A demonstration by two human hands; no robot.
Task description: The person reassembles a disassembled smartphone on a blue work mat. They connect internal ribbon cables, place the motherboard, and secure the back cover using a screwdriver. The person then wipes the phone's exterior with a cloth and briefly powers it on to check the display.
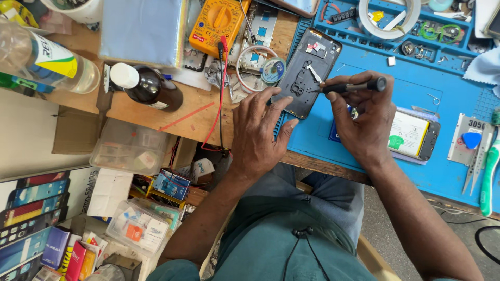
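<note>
Steadying an opened phone (307, 70) on the blue mat (416, 99), the left hand (258, 132) lies flat, fingers spread and gripping nothing, fingertips touching the phone's lower edge. Right hand (364, 122) is clenched around a black screwdriver (351, 87), tip resting inside the phone. Phone sits at 12 o'clock from the hands, straddling the mat's left edge. Battery (411, 135) at 3 o'clock, just beside the right hand. Multimeter (216, 23) at 11 o'clock, solder spool (273, 71) just left of the phone. Brown bottle (148, 86) at 10 o'clock. Tape roll (389, 15) at 1 o'clock. Toothbrush (489, 171) far at 3 o'clock.
</note>
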